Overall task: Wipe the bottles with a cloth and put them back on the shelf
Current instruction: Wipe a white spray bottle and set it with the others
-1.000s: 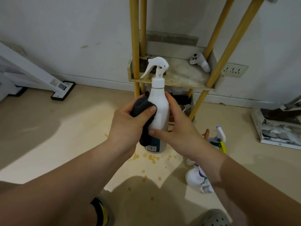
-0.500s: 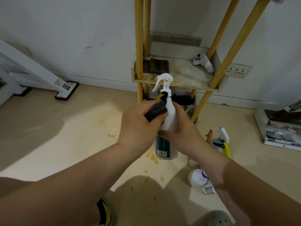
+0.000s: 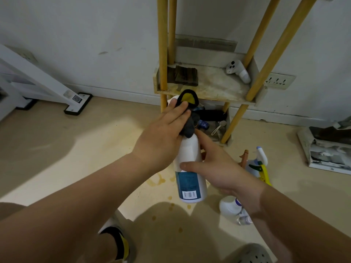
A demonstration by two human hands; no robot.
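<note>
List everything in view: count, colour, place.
spray bottle: 1, white with blue label, centre
cloth: 1, dark grey with yellow patch, over the spray bottle's top
shelf: 1, yellow poles and stained board, at the wall
folded rag: 1, dark brown, shelf board, left
controller: 1, white, shelf board, right
floor bottles: at least 3, white or clear, floor at right
wall socket: 1, white, right of shelf
stains: several, yellow, floor at centre
shoes: 2, black-yellow and grey, bottom edge
left hand: 1, presses cloth on bottle top
right hand: 1, grips bottle body
</note>
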